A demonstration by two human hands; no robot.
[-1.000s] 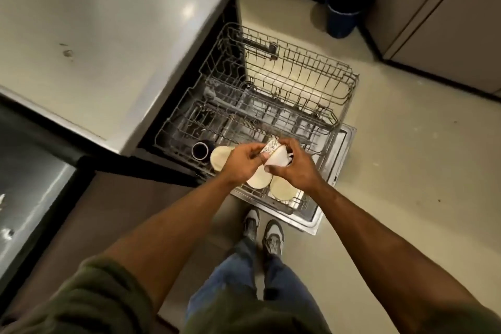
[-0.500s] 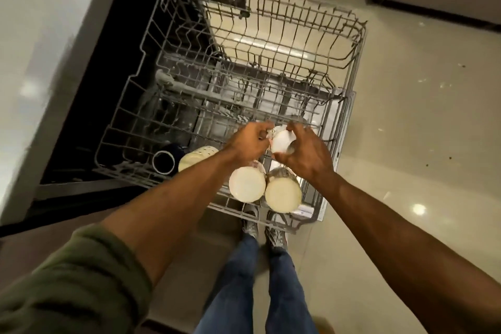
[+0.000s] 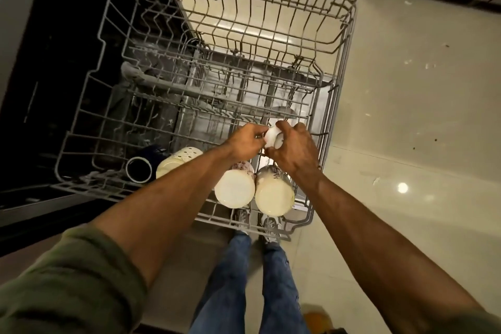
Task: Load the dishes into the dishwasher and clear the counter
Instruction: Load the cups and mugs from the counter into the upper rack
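The small white cup (image 3: 272, 137) sits over the upper rack (image 3: 336, 106), at 12 o'clock from the two pale cups already standing mouth-down, and both hands grasp it: the right hand (image 3: 291, 149) wraps it from 3 o'clock, the left hand (image 3: 245, 141) pinches its rim from 9 o'clock. To seat it well, I would turn it mouth-down and lower it between tines, clear of its neighbours. Both forearms reach forward, wrists bent down.

No readable text, brand, number or sign anywhere. The cups (image 3: 235, 187) in the rack (image 3: 336, 106) carry small dark printed marks, too blurred to tell if lettering. The dishwasher (image 3: 67, 68) shows no legible label.
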